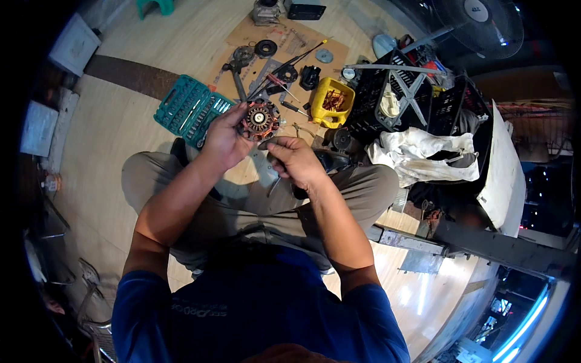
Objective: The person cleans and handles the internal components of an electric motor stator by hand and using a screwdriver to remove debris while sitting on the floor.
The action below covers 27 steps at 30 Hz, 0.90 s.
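Observation:
Over my lap, my left hand (223,140) is closed around the edge of a round motor armature (260,119) with copper windings and a pale centre. The fingers of my right hand (296,158) pinch at the armature's lower edge, on a small dark piece I cannot make out. A thin metal shaft (273,186) shows just below that hand; whether it is held there cannot be seen. Beyond the armature lie a red-handled screwdriver (282,86) and a black-handled screwdriver (294,109). A hammer (237,78) lies just past my left hand.
A green socket set case (189,112) lies open at left. Cardboard (242,42) carries dark motor parts. To the right are a yellow cut-open jug (319,100) with copper scraps, black crates (363,100), a white cloth (417,151) and a fan (478,30).

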Tool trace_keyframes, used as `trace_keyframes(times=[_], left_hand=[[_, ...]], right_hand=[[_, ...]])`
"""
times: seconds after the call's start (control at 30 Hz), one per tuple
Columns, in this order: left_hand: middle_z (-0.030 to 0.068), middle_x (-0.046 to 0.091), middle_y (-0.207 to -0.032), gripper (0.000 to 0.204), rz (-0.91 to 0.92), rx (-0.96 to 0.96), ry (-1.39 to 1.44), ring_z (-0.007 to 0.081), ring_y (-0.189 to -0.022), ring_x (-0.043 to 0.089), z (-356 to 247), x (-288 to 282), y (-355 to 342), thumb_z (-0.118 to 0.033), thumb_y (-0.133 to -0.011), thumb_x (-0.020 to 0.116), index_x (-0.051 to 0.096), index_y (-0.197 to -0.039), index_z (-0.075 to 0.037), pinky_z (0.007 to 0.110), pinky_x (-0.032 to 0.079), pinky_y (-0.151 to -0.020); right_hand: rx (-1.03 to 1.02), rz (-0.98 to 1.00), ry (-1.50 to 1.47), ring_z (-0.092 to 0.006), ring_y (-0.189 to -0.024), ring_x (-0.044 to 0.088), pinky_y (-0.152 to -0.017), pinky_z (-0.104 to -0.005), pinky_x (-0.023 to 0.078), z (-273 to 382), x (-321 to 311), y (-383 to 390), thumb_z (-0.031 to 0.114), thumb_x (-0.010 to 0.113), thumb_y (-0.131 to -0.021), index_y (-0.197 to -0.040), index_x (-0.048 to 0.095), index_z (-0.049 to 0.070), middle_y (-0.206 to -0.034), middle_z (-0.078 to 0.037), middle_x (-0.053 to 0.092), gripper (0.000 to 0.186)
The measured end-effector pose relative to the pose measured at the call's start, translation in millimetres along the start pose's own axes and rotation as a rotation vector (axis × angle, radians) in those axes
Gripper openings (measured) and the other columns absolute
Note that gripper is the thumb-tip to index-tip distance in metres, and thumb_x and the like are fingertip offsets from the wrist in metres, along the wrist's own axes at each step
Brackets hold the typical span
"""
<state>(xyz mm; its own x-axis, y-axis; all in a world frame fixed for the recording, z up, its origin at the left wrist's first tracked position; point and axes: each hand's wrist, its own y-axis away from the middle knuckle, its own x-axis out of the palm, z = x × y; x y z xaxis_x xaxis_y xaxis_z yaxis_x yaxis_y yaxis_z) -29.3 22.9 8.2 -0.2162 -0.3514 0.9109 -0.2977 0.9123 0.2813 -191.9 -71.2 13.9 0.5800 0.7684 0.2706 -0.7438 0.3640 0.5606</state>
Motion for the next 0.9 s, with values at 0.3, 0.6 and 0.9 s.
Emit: trace_keyframes(times=[0.3,0.6,0.9], left_hand=[[0.0165,0.065,-0.110,0.025,-0.125,0.094,-0.129,0.0270,-0.101,0.067,-1.1,-2.9,-6.4,-0.015,-0.103,0.044,0.054,-0.116,0.003,0.041,0.054,-0.092],[0.0170,0.065,-0.110,0.025,-0.160,0.125,-0.050,0.0273,-0.101,0.066,-5.8,-13.5,-17.4,-0.014,-0.103,0.042,0.054,-0.116,0.004,0.043,0.055,-0.090],[0.0196,0.064,-0.113,0.029,-0.206,0.011,-0.173,0.0308,-0.103,0.066,-6.1,-8.2,-13.3,-0.017,-0.103,0.042,0.054,-0.117,0.005,0.045,0.053,-0.093]], right_hand=[[-0.292,-0.319,0.445,-0.0042,-0.062,0.044,-0.055,-0.0226,0.037,17.5,-9.4,38.2,0.015,0.060,-0.098,-0.098,0.067,0.000,-0.070,0.006,0.053,0.017],[-0.274,-0.090,1.044,-0.0416,-0.083,0.064,-0.074,-0.0427,0.052,-45.4,-1.8,12.2,0.014,0.064,-0.086,-0.093,0.070,0.002,-0.085,-0.024,0.066,0.015],[-0.485,-0.798,1.086,-0.0423,-0.077,0.064,-0.068,-0.0449,0.051,22.6,-77.1,53.7,0.015,0.069,-0.085,-0.089,0.069,0.001,-0.081,-0.024,0.066,0.015]])
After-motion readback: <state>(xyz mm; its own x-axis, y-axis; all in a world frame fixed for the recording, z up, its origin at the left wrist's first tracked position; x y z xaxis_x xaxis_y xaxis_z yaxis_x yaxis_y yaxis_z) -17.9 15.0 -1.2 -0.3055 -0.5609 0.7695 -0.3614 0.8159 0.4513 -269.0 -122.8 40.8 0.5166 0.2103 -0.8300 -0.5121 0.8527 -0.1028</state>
